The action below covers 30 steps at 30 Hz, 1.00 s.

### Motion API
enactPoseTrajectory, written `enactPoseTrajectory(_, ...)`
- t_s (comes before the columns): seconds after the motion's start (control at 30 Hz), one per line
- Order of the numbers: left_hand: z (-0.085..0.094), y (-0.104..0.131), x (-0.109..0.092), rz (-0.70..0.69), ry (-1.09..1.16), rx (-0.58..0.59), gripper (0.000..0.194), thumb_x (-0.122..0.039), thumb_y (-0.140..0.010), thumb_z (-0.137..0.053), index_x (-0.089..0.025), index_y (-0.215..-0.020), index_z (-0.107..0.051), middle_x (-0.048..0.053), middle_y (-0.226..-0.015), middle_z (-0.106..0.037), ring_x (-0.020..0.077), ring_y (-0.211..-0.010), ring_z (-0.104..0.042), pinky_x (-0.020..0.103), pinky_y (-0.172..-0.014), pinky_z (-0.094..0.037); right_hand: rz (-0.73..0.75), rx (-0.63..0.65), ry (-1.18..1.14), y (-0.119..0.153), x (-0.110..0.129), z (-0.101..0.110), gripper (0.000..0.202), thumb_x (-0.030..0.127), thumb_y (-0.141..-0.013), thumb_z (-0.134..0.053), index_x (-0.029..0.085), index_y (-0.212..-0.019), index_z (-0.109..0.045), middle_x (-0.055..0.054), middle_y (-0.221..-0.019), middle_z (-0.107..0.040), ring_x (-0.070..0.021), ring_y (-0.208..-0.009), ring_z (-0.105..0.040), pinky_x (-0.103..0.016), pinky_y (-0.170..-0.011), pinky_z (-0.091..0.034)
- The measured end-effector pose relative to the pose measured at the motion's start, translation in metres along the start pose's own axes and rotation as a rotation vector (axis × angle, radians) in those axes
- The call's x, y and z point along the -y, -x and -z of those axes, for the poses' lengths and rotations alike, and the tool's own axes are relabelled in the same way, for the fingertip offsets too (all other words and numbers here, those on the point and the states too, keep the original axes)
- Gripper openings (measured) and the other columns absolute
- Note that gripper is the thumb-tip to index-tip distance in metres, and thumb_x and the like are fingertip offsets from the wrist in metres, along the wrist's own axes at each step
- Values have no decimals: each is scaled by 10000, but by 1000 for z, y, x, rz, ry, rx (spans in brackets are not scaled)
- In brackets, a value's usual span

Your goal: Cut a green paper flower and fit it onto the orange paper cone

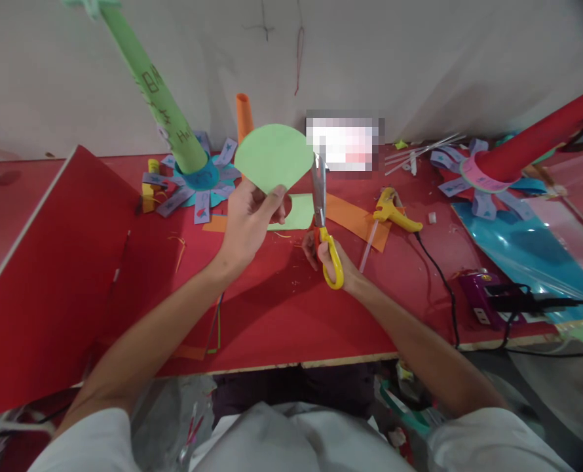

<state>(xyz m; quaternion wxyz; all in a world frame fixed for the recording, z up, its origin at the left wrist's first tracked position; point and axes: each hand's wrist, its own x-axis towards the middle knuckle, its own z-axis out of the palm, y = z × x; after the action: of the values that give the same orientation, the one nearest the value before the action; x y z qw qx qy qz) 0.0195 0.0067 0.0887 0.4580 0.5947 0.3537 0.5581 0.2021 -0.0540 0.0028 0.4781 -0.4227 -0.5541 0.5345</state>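
Green fan-shaped paper was up above the red tabletop, its lower tip pinched between thumb and fingers of the left hand. The right hand was closed around the scissors, blades upward beside the paper's right edge. The paper partly hid an orange tube. A glue gun lay to the right, its cable trailing near a purple box; leftward were a green tube and a red board.

Pinching green fan-shaped paper in the left hand! And gripping scissors upright in the right hand, just beside the paper.
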Motion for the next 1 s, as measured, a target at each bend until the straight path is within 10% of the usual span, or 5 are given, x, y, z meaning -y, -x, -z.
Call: enactPoseTrajectory(1.0, -8, 6, 3, 171, 89, 84, 380, -472, -885, -828, -183, -716, -649, -3, -597, -673, 99, -502, -620, 225, -512, -526, 26, -10, 51, -2, 4, 0, 751, 1002, -802, -505, 252, -819, -470, 55, -609, -419, -108, -491, -358, -302, -461, -281)
